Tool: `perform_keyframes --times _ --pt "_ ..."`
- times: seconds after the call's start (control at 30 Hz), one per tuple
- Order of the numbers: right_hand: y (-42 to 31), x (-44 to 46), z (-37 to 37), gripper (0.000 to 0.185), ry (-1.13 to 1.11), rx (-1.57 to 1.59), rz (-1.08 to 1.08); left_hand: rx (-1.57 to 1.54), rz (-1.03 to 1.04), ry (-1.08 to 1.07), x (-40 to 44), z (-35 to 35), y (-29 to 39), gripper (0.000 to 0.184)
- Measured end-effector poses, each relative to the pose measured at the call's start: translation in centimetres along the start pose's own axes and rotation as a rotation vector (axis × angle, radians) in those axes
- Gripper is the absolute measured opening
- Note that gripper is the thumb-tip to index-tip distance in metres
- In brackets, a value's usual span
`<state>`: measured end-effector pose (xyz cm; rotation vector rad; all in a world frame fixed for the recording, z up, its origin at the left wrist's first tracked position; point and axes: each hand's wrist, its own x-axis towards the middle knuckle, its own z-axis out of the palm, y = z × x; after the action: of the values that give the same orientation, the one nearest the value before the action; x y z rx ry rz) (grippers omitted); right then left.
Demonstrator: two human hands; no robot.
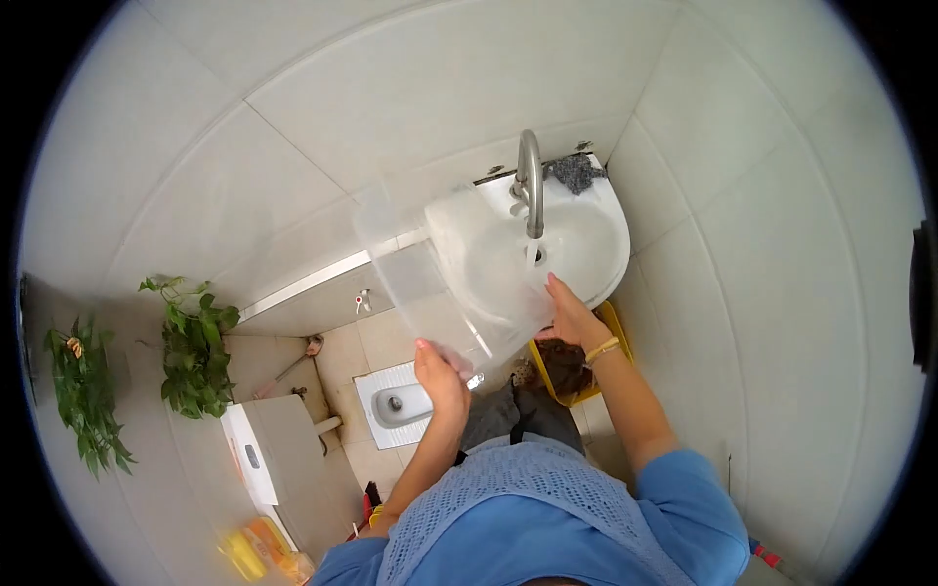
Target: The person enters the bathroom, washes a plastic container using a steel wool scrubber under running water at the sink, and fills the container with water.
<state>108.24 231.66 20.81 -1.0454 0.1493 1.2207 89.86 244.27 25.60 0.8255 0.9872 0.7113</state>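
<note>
A large see-through plastic container (422, 293) is held tilted in front of the washbasin. My left hand (445, 379) grips its lower edge, thumb on the near side. My right hand (575, 314) is closed on its right end, close to the basin's front rim; some of those fingers are hidden. The container covers the left part of the white washbasin (608, 234). Above the bowl curves a metal faucet (531, 181), with what looks like a stream of water falling from its spout beside the container's right end.
A dark grey cloth (575, 174) lies on the basin's back right corner. Below stands a yellow bin (616, 337) with brown contents. A squat toilet (396, 400) is in the floor. At left are hanging green plants (195, 352) and a white washing-machine-like appliance (293, 459).
</note>
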Motion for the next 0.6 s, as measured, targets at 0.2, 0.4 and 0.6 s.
perform_keyframes --times 0.2,0.4,0.6 --pt "5.1 -0.9 -0.7 0.073 0.158 0.533 0.016 0.038 0.098 -0.105 0.1 3.6 -1.5 0.036" --pt "5.5 -3.3 3.0 0.072 -0.228 0.641 -0.129 0.097 0.244 -0.33 -2.4 4.2 -5.2 0.024" --pt "4.7 -1.2 -4.0 0.057 0.03 0.568 -0.11 -0.106 -0.283 -0.721 -2.0 2.4 -4.4 0.03"
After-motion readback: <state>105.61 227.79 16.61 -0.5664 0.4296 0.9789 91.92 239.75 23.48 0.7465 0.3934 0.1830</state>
